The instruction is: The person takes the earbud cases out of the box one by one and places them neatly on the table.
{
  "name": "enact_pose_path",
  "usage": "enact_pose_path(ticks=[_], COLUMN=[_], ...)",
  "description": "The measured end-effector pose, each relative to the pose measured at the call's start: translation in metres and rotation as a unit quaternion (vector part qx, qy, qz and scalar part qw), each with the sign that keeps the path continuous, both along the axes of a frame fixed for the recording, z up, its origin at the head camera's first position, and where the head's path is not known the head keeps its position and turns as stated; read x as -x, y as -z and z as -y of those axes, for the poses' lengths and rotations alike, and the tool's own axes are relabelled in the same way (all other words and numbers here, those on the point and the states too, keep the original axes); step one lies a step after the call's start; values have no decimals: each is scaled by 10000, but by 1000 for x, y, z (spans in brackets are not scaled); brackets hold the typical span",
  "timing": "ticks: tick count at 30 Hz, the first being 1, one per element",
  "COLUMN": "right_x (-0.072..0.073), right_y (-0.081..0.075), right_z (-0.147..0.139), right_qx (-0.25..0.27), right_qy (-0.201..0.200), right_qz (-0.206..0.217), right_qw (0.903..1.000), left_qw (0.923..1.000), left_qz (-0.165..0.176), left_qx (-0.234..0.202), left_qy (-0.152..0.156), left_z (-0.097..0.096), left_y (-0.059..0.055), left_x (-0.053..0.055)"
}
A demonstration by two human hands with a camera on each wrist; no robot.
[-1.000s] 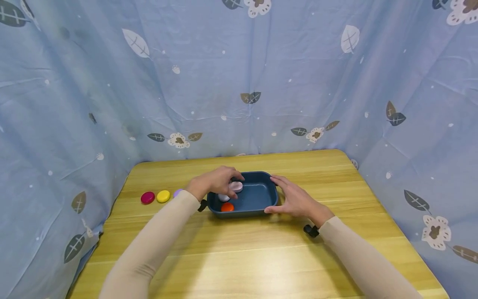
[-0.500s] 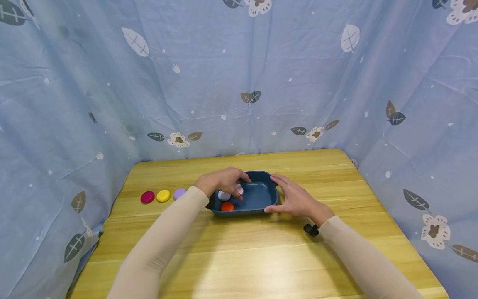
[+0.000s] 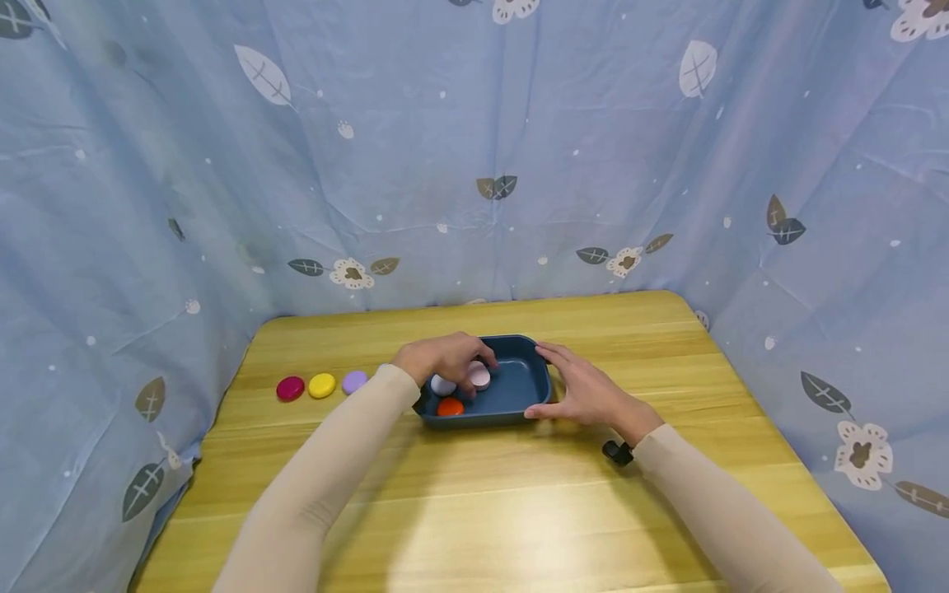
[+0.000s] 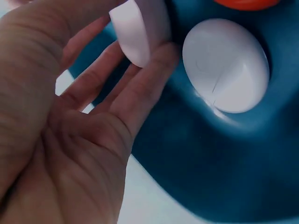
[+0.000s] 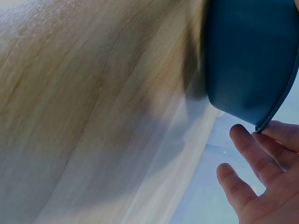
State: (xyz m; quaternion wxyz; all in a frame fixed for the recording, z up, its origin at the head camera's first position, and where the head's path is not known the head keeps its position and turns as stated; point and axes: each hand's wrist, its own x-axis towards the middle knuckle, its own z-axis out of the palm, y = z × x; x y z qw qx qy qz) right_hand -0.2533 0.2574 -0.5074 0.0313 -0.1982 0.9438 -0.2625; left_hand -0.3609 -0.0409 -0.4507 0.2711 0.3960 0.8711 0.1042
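Note:
A dark blue rectangular container (image 3: 511, 412) with rounded corners stands on the table. My left hand (image 3: 448, 360) reaches into its left part and holds a pale pink round disc (image 3: 479, 376) between thumb and fingers. The left wrist view shows the pink disc (image 4: 140, 32) tilted on edge against the fingertips. Beside it in the container lie a whitish domed disc (image 3: 443, 385) and an orange disc (image 3: 450, 407). My right hand (image 3: 586, 391) grips the container's right end, thumb at the front corner and fingers at the back corner. Its fingertips touch the rim in the right wrist view.
Left of the container, a purple disc (image 3: 354, 381), a yellow disc (image 3: 322, 385) and a crimson disc (image 3: 290, 389) lie in a row on the wooden table (image 3: 474, 511). Blue patterned curtains (image 3: 415, 165) hang behind and along both sides.
My left hand has moved slightly right with the pink disc and lower into the container; the disc has turned from edge-on to show its round face. The right hand keeps its place.

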Motion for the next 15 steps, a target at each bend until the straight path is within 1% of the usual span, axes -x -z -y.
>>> enact_pose_path(ticks=[2, 6, 15], right_x=[0, 1, 1], right_y=[-1, -1, 0], right_z=[0, 0, 0], right_qx=[22, 27, 45], right_qy=[-5, -16, -63], right_qz=[15, -4, -36], right_qw=[10000, 10000, 10000], left_qw=[10000, 9998, 9995], left_qz=[65, 46, 100], left_qx=[-23, -94, -259], left_qy=[54, 168, 147], left_z=[-2, -6, -12], left_y=[0, 2, 6], left_x=[1, 2, 2])
